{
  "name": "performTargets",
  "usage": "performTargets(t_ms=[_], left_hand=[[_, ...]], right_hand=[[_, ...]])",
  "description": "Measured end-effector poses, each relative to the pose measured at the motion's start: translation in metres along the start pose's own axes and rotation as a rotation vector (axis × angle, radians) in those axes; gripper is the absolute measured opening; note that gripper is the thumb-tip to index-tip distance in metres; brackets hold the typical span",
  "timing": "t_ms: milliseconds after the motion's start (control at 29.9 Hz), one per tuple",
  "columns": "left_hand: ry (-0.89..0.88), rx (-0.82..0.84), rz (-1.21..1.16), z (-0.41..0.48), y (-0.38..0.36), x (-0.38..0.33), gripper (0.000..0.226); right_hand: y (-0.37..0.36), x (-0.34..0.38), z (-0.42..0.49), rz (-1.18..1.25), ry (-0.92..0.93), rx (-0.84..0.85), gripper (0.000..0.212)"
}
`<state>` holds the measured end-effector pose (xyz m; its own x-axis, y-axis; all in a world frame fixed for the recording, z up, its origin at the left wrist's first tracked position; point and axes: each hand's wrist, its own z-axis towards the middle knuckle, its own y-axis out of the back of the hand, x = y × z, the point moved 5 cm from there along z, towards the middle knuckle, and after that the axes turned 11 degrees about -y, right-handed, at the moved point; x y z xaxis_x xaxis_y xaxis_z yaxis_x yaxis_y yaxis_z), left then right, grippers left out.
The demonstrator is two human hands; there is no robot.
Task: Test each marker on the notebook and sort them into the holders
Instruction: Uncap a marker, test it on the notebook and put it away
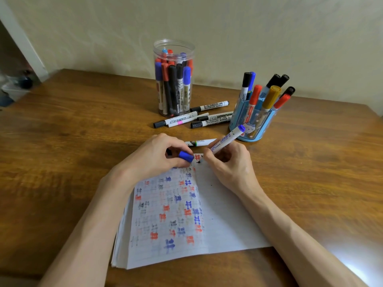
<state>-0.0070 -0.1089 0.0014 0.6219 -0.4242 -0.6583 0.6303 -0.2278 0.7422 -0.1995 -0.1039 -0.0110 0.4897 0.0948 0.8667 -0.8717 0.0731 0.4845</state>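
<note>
Marker (226,141) with a white barrel and a blue rear end is pinched near its nib by the curled fingers (208,157) of the right hand (230,164). It slants up and away to the right, and its dark nib touches the top of the right page of the open notebook (223,214). Just to the left, the fingers (175,145) of the left hand (153,158) curl round a blue cap (186,156), and that hand rests on the top of the left page.

Below the fingers, toward the person, the left page is crowded with red, blue and black test marks. The right page is nearly blank, apart from a red mark just beside the nib and a few dark specks.

Just beyond the fingers a white marker (200,142) lies on the wooden worktop (62,152), partly hidden by the hands. Farther beyond, several loose whiteboard markers (209,106) with black caps lie close together. Beyond them and to the left stands a clear plastic jar (174,46), upright, packed with red-, blue- and black-capped markers. Beyond the right fingers stands a blue holder (251,129) with a cartoon print, from which markers with black, blue, red and yellow caps fan out. A pale wall (269,38) rises behind the worktop.
</note>
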Motion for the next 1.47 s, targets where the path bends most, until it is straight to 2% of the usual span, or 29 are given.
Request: performTargets(t_ms=[401, 736, 1170, 1471], left_hand=[[0.002, 0.003, 0.003, 0.0009, -0.0004, 0.0007, 0.029], [-0.002, 0.012, 0.008, 0.0013, -0.0004, 0.0035, 0.030], [-0.009, -0.001, -0.001, 0.0014, -0.0003, 0.0027, 0.028], [-0.008, 0.005, 0.002, 0.0011, -0.0006, 0.0036, 0.030]], right_hand=[[-0.0019, 0.0004, 0.0003, 0.034, -0.004, 0.045, 0.019], [0.0031, -0.0031, 0.0017, 0.057, 0.006, 0.001, 0.013], [-0.0011, -0.0022, 0.0004, -0.002, -0.040, 0.035, 0.019], [0.0033, -0.0046, 0.0010, 0.034, -0.057, -0.013, 0.015]])
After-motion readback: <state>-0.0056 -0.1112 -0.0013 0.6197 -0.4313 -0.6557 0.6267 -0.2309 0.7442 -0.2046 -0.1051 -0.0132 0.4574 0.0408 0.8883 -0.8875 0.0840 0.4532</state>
